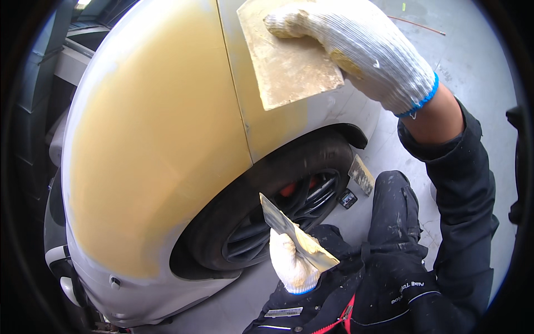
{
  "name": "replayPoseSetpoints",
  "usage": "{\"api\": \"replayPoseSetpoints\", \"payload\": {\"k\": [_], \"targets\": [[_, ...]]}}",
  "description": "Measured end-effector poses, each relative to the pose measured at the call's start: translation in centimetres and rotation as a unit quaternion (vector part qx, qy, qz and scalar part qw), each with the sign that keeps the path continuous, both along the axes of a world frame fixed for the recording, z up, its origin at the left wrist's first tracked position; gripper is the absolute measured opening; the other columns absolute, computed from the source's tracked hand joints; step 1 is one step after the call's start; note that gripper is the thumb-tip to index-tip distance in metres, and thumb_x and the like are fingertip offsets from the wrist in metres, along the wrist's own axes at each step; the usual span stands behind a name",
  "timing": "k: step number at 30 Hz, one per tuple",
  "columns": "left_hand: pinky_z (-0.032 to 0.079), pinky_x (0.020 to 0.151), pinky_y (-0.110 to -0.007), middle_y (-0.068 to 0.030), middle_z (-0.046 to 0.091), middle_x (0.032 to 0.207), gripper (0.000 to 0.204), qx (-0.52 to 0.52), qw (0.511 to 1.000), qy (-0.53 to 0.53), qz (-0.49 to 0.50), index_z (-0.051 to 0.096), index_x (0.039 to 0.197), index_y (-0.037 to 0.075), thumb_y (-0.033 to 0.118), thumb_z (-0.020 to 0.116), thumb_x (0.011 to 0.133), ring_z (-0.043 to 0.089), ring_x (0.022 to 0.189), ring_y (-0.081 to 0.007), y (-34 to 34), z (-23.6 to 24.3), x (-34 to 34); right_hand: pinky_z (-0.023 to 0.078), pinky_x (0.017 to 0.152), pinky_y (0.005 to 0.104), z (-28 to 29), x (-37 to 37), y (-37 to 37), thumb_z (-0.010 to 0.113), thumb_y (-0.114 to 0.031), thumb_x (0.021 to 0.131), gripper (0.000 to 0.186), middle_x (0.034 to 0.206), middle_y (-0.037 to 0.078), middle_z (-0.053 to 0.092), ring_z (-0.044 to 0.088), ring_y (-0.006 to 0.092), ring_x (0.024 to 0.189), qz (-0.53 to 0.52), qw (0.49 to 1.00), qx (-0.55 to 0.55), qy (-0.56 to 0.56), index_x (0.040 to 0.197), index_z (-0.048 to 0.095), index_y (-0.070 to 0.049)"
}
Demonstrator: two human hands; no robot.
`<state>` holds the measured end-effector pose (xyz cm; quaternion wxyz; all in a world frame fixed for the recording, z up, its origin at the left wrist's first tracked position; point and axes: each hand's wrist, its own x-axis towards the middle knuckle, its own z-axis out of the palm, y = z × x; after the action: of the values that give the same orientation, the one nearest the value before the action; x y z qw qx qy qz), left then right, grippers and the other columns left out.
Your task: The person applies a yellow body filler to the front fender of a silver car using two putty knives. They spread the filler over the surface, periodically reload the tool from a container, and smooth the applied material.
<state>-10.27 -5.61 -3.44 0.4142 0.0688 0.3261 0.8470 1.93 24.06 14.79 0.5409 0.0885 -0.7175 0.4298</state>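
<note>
My right hand (pixel 361 50), in a white knit glove with a blue cuff, presses a flat square spreader board (pixel 286 67) smeared with yellowish filler against the car body panel (pixel 161 122). The panel is coated in yellow-tan filler over the wheel arch. My left hand (pixel 292 261), also gloved, holds a thin flat spreader blade (pixel 295 234) coated in filler, low in front of the black wheel (pixel 278 206).
A grey concrete floor (pixel 473 55) lies to the right. A small filler-stained board (pixel 361 174) and a small dark object (pixel 348 198) lie on the floor beside the tyre. My dark trouser knee (pixel 395 211) is near the wheel.
</note>
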Motion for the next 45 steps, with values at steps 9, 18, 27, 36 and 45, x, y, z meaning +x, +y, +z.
{"api": "replayPoseSetpoints", "payload": {"k": [9, 18, 27, 36, 45], "targets": [[0.03, 0.04, -0.024, -0.0061, 0.074, 0.077, 0.038, -0.001, 1.0, -0.025, 0.005, 0.073, 0.123, 0.007, 0.037, 0.054, 0.112, 0.044, 0.041, -0.01, -0.9, -0.3, -1.4, 0.047, 0.054, 0.0262, 5.8, 0.9, -3.8, 0.057, -0.025, 0.108, 0.026, 0.075, 0.002, 0.064, 0.057, 0.0099, 0.06, -0.16, 0.97, -0.092, -0.156, 0.103, 0.071, -0.003], [0.032, 0.041, -0.023, -0.0075, 0.077, 0.082, 0.035, 0.009, 1.0, -0.024, 0.009, 0.073, 0.125, 0.006, 0.033, 0.056, 0.112, 0.046, 0.042, -0.0097, -1.3, -0.6, -1.7, 0.046, 0.047, 0.0263, 5.9, 1.2, -3.9, 0.066, -0.01, 0.096, 0.014, 0.07, 0.004, 0.065, 0.062, 0.0129, 0.056, -0.339, 0.876, 0.212, -0.269, 0.107, 0.072, -0.005], [0.034, 0.043, -0.023, -0.0012, 0.068, 0.073, 0.034, 0.075, 0.996, -0.02, -0.052, 0.07, 0.126, 0.007, 0.034, 0.054, 0.113, 0.044, 0.044, -0.0074, -2.6, -1.2, -2.8, 0.059, 0.079, 0.0382, -2.7, -1.0, -5.0, 0.064, -0.026, 0.104, 0.029, 0.099, 0.014, 0.075, 0.074, 0.0269, 0.086, -0.427, 0.833, 0.332, -0.118, 0.12, 0.073, -0.004], [0.031, 0.037, -0.021, 0.0041, 0.046, 0.059, 0.02, 0.186, 0.972, 0.026, -0.139, 0.059, 0.112, 0.008, 0.028, 0.054, 0.114, 0.038, 0.041, -0.0054, -3.4, 1.0, -3.8, 0.056, 0.076, 0.0363, -8.1, -4.0, -13.2, 0.063, -0.02, 0.102, 0.028, 0.089, 0.014, 0.073, 0.07, 0.0224, 0.081, -0.27, 0.95, 0.036, -0.153, 0.117, 0.068, 0.004], [0.02, 0.038, -0.019, 0.0073, 0.031, 0.057, 0.018, 0.253, 0.941, -0.05, -0.218, 0.06, 0.107, 0.017, 0.031, 0.053, 0.114, 0.023, 0.045, -0.002, -5.2, 1.1, -5.7, 0.056, 0.054, 0.0387, -13.6, -6.6, -17.0, 0.062, -0.012, 0.102, 0.019, 0.072, 0.014, 0.061, 0.068, 0.0298, 0.06, -0.207, 0.964, -0.06, -0.155, 0.103, 0.06, 0.006]]}}
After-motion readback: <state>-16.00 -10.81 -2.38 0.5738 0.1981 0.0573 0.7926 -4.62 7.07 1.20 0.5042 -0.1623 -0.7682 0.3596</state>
